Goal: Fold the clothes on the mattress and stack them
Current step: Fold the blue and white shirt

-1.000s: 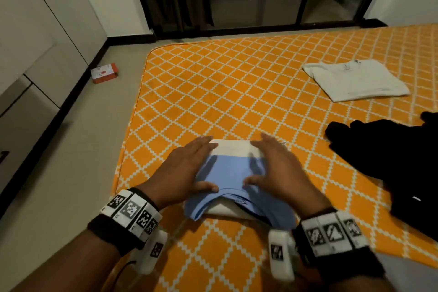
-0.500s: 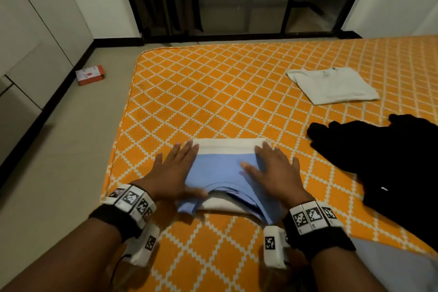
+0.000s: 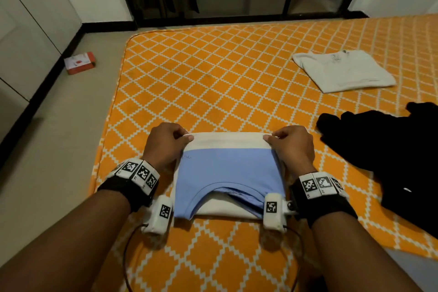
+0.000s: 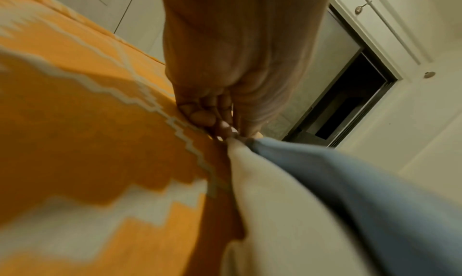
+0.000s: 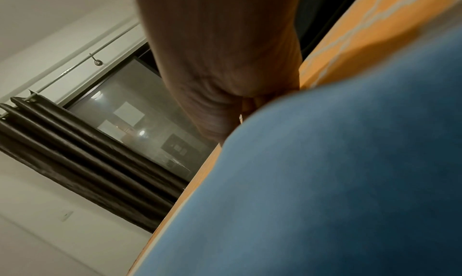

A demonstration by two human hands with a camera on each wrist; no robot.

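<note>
1. Blue-and-white shirt [image 3: 228, 173] lies folded on the near edge of the orange mattress [image 3: 213, 73], collar end toward the person, white band at the far edge.
2. Change: half a second ago both hands lay flat on the blue panel, pressing it smooth. Now they have moved out to the two far corners and closed on the fabric.
3. Left hand [image 3: 163, 144] pinches the far-left corner of the white band; the left wrist view shows fingertips [image 4: 225, 126] bunched on the white and blue layers right at the mattress surface.
4. Right hand [image 3: 292, 147] pinches the far-right corner likewise; in the right wrist view blue cloth hides the fingers, so the grasp reads only from the head view.
5. Meaning, as a judgement: smoothing looks over; the two-corner grasp suits either one more fold toward the collar or lifting the bundle to carry it.
6. Folded white shirt [image 3: 343, 71] sits well apart, far right, a likely base for the stack.
7. Black garment [image 3: 388, 149] lies unfolded just right of the right hand, not yet done.
8. Red-and-white box [image 3: 80, 63] on the floor, left of the mattress.
</note>
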